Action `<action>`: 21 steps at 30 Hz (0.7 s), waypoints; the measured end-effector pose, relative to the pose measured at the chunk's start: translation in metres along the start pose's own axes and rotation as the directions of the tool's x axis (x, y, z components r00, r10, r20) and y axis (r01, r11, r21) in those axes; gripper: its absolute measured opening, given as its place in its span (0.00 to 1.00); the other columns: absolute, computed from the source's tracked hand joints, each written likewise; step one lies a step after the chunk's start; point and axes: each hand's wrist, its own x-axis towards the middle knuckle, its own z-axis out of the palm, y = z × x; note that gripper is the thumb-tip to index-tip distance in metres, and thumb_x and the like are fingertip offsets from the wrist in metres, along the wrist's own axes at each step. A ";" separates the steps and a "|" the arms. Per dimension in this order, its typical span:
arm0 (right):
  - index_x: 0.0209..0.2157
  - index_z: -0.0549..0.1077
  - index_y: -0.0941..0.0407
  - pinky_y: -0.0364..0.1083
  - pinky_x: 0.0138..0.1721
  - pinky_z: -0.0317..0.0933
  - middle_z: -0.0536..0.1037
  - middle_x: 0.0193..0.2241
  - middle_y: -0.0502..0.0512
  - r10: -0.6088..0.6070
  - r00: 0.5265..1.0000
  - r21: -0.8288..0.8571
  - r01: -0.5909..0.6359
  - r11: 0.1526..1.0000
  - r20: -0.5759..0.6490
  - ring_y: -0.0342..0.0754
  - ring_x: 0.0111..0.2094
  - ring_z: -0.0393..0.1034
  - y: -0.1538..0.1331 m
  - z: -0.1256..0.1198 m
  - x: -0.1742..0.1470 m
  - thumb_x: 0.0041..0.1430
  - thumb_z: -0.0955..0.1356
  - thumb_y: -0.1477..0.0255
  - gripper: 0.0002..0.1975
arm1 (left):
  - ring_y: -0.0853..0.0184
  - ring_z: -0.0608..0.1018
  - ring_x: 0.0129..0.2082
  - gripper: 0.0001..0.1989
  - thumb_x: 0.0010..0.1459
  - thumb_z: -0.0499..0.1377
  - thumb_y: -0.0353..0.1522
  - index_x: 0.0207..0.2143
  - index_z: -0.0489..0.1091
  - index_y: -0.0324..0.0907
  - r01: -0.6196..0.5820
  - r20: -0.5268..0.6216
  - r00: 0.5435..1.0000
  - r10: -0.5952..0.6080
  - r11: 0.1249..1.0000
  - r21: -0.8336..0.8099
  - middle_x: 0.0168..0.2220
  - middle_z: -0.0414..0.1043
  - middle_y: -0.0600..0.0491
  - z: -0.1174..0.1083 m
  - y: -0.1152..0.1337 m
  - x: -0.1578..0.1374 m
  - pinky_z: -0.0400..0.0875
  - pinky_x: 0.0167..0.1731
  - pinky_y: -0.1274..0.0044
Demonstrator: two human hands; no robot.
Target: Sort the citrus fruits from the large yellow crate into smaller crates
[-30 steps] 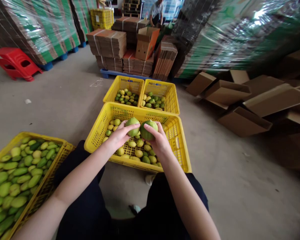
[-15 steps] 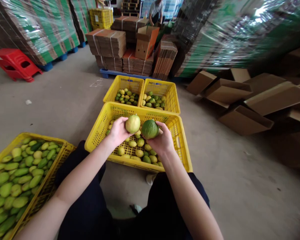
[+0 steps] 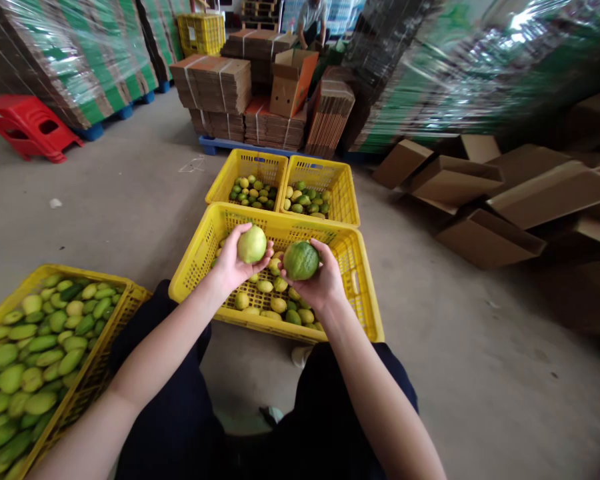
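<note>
My left hand is closed around a pale yellow-green lemon, its thumb on top and fingertips showing at the right side. In my right hand rests a dark green, bumpy lemon, gripped between thumb and fingers. Both fruits are held a short way apart, above a large yellow plastic crate. Inside that crate, several yellow and green lemons lie on the slotted bottom, partly hidden by my hands.
Two smaller yellow crates with mixed lemons stand just beyond. At my left is a crate full of green fruit. A red stool, bundled flat cardboard, open cartons and wrapped pallets surround the floor. A person is at the back.
My left hand has moved slightly left and up with the pale lemon, turning it. The green lemon has rotated in my right hand, and the gap between the fruits has widened.
</note>
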 end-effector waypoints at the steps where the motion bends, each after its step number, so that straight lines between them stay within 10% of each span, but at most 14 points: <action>1: 0.33 0.73 0.56 0.50 0.27 0.75 0.79 0.24 0.57 -0.001 1.000 -0.005 0.001 1.000 -0.003 0.53 0.28 0.77 0.000 0.001 -0.001 0.56 0.67 0.64 0.10 | 0.65 0.79 0.24 0.14 0.61 0.57 0.39 0.37 0.72 0.35 0.019 -0.002 1.000 -0.019 0.999 -0.027 0.27 0.76 0.46 0.000 0.000 -0.001 0.76 0.23 0.77; 21: 0.32 0.71 0.53 0.54 0.34 0.75 0.79 0.24 0.52 -0.093 0.993 0.044 0.096 0.994 -0.068 0.54 0.30 0.77 0.008 -0.016 0.021 0.55 0.68 0.65 0.06 | 0.63 0.80 0.28 0.15 0.66 0.55 0.39 0.43 0.73 0.35 0.016 -0.081 0.997 -0.012 0.999 0.044 0.30 0.76 0.45 0.005 -0.007 0.003 0.79 0.28 0.74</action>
